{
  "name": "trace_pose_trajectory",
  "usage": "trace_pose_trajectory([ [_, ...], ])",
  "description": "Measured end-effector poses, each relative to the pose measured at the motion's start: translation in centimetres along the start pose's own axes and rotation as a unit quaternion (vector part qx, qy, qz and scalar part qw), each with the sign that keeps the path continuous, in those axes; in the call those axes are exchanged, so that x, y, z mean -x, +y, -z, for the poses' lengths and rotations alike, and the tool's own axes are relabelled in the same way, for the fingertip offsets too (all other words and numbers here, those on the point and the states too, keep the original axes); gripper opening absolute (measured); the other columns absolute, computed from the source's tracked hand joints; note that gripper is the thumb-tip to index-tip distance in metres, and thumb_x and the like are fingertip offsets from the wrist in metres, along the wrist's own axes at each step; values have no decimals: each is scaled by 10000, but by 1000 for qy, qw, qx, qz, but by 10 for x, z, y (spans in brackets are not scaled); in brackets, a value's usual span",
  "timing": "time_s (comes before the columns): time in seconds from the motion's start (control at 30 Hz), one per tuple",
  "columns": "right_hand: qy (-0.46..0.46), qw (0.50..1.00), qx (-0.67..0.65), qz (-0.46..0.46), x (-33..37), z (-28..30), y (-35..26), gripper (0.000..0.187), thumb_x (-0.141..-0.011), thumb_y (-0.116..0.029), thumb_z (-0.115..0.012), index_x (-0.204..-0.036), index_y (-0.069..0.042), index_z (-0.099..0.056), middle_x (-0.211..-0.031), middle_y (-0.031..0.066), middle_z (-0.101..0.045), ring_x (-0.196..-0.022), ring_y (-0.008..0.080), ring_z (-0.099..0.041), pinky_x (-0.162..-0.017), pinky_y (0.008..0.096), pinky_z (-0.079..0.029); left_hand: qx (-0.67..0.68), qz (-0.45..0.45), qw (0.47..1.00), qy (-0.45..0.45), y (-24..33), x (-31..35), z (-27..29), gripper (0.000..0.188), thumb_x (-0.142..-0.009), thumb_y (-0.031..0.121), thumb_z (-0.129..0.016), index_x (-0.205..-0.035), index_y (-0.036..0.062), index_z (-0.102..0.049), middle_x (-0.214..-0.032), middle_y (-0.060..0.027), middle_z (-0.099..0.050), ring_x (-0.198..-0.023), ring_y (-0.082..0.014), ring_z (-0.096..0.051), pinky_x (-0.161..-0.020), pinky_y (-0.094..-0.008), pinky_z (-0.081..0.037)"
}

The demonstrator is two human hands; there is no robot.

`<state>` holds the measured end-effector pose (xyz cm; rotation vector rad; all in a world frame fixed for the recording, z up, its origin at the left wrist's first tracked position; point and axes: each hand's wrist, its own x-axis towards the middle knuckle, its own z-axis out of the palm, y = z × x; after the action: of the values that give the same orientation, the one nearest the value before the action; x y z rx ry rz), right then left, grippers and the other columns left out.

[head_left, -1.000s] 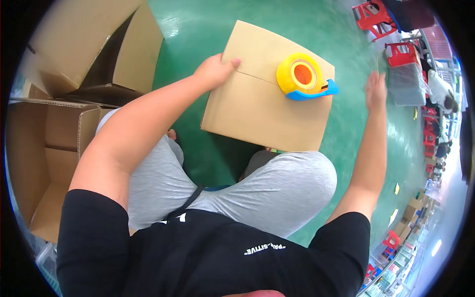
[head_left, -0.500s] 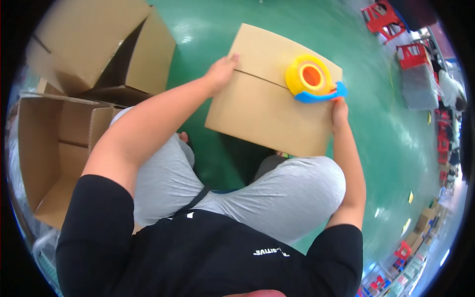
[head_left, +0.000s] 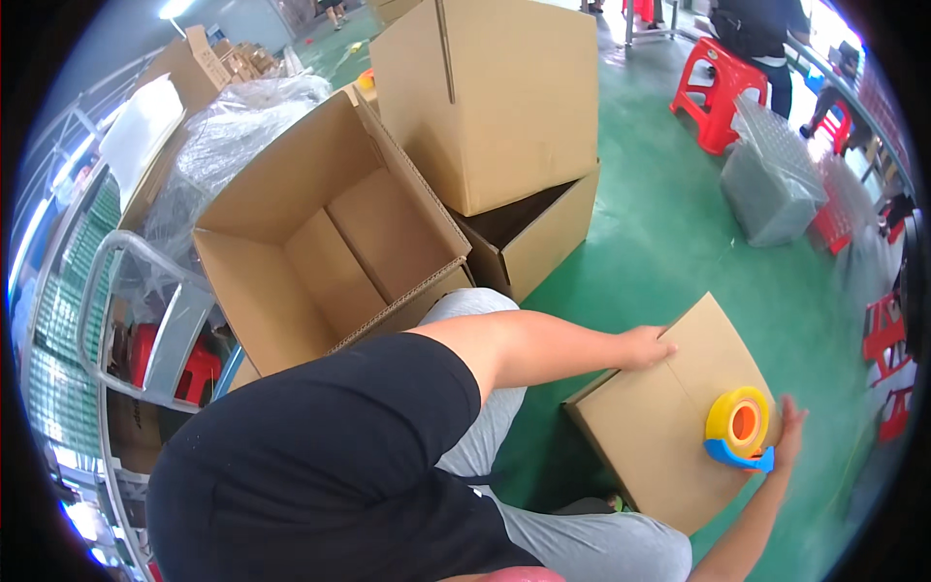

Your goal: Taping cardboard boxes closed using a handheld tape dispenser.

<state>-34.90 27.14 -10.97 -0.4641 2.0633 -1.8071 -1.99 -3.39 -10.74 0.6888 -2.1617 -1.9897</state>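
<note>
I see the carton (head_left: 645,436) closed at lower right, tape dispenser (head_left: 721,417) atop, seam (head_left: 685,384) sealing unclear, left hand (head_left: 642,347) gripping carton edge, right hand (head_left: 790,434) fingers too blurred to tell.

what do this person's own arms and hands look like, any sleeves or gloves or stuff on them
The left arm wears a loose, plain black short sleeve, with its forearm bare. The right forearm is bare too; its sleeve is out of view. No gloves, watches or cables show on the left hand or the right hand, which is slightly blurred.
</note>
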Motion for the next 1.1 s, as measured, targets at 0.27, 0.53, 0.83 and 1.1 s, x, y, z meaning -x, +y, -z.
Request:
trace_pose_trajectory([
  [0.27,-119,993,2,7,-9,-1,17,660,-1038,-526,-339,-1325,25,-562,-1287,149,-601,-1223,252,-535,-1087,369,-379,-138,-52,986,81,-24,-22,-4,567,-926,420,-545,-1300,-5,-526,-1259,-259,-598,-1174,-396,-571,-1002,-448,-454],
  [0.53,88,937,304,145,91,27,-13,497,-1025,-388,-467,-648,-79,-566,-655,12,-553,-649,147,-477,-603,349,-424,-269,-100,958,20,-45,-22,21,432,-942,386,-476,-1046,36,-706,-1149,-227,-659,-1052,-386,-625,-966,-460,-479],
  [0.83,-8,916,277,-292,150,-73,-97,682,-891,-750,-426,-730,-95,-521,-549,14,-483,-440,128,-465,-409,272,-312,-209,8,978,11,-18,-25,3,720,-940,533,-495,-1307,-87,-467,-1286,-294,-563,-1200,-407,-549,-1025,-444,-436],
  [1.1,-63,908,327,-255,124,-121,-99,540,-859,-630,-576,-920,-93,-564,-735,22,-567,-579,120,-498,-500,260,-341,-223,18,975,1,-19,-23,9,700,-954,522,-485,-1310,-80,-470,-1271,-289,-576,-1189,-401,-559,-1012,-441,-446],
])
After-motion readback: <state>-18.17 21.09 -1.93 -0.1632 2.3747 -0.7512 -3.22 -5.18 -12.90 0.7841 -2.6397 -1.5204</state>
